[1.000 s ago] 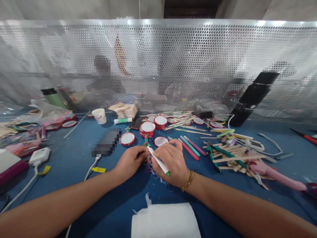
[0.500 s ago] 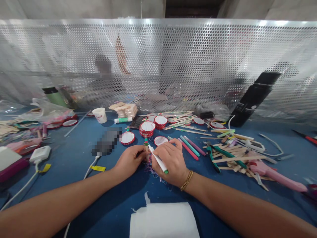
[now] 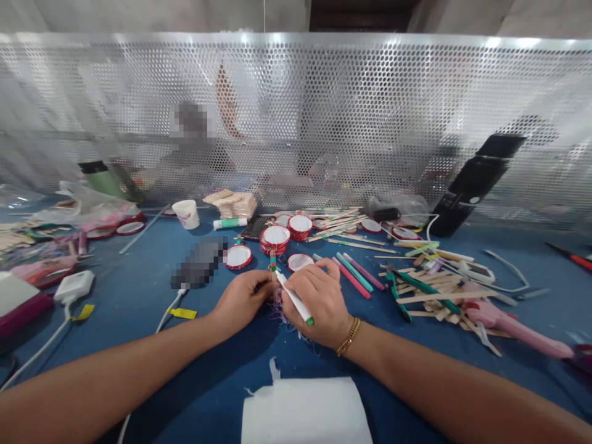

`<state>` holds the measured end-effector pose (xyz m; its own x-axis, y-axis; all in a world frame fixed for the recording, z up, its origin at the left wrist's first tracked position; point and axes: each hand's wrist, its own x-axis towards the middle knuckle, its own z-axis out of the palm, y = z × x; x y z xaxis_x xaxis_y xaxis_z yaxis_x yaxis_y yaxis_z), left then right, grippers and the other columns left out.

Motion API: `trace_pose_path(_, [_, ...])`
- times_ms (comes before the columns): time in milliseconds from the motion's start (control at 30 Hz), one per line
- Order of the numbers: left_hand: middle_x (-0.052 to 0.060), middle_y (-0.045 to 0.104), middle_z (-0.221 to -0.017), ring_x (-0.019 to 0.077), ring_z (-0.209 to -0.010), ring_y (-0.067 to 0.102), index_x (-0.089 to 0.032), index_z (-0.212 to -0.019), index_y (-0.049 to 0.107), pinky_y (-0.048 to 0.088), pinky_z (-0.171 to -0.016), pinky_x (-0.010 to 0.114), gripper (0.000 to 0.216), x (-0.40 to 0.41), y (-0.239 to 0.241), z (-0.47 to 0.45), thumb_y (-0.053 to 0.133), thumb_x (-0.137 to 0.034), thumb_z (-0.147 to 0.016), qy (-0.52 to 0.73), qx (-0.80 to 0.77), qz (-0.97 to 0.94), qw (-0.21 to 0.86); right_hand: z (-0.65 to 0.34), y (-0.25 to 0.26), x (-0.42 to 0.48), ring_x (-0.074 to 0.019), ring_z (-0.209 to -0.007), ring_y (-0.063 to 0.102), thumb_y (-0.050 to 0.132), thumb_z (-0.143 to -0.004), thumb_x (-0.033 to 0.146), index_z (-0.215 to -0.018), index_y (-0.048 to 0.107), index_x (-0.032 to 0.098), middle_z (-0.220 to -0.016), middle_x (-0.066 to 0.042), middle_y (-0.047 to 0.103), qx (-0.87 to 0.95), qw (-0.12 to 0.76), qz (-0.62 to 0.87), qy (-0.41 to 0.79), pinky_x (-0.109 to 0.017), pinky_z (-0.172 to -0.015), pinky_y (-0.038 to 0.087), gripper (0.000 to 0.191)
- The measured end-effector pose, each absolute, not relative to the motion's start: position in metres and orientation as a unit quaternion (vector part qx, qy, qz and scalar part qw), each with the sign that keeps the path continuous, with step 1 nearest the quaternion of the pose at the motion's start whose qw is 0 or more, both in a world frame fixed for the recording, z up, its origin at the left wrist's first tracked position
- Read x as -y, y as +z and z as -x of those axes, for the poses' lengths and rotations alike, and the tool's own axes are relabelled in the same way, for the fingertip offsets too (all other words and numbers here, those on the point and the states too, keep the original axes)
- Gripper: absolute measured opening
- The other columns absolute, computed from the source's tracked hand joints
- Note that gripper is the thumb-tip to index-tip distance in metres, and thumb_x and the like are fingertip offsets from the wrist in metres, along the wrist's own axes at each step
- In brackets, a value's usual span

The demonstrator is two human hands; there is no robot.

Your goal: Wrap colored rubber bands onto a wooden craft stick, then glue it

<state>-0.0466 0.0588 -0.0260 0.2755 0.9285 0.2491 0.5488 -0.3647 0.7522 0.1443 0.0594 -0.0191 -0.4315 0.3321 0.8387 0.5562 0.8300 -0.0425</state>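
My left hand (image 3: 243,298) is closed, pinching a thin wooden stick (image 3: 272,264) with red and green bands that stands upright on the blue table (image 3: 217,364). Beside it my right hand (image 3: 317,299), with a gold bracelet at the wrist, is closed round a white marker with a green end (image 3: 296,300); its tip points at the stick. Loose coloured thread (image 3: 282,319) lies under both hands.
Red-rimmed round lids (image 3: 276,237) sit just beyond the hands. Markers (image 3: 354,273) and a heap of craft sticks (image 3: 430,290) lie to the right, with a pink tool (image 3: 513,324). A white sheet (image 3: 305,410) lies near me. A charger (image 3: 74,287) is left. A perforated metal screen (image 3: 324,117) closes the back.
Both hands stay where they were; the marker shifts very slightly against the stick. The view has drifted a little.
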Motion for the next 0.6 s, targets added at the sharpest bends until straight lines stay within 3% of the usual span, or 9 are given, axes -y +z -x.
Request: trace_pose_path(600, [-0.002,0.061,-0.068,0.0132,-0.064,0.053,-0.018,-0.073,0.062,0.041,-0.059,0.022,0.025,-0.0588,-0.0262,0.0459,0.05,-0.028,-0.092,0.352,-0.494,-0.746,0.276,-0.146,-0.0197,-0.0589,-0.0165,-0.074,0.057,0.055,-0.086,0.021,-0.08,0.054,0.021,-0.072,0.0,0.065,0.839,0.461,0.26,-0.125,-0.041,-0.088,0.032,0.007])
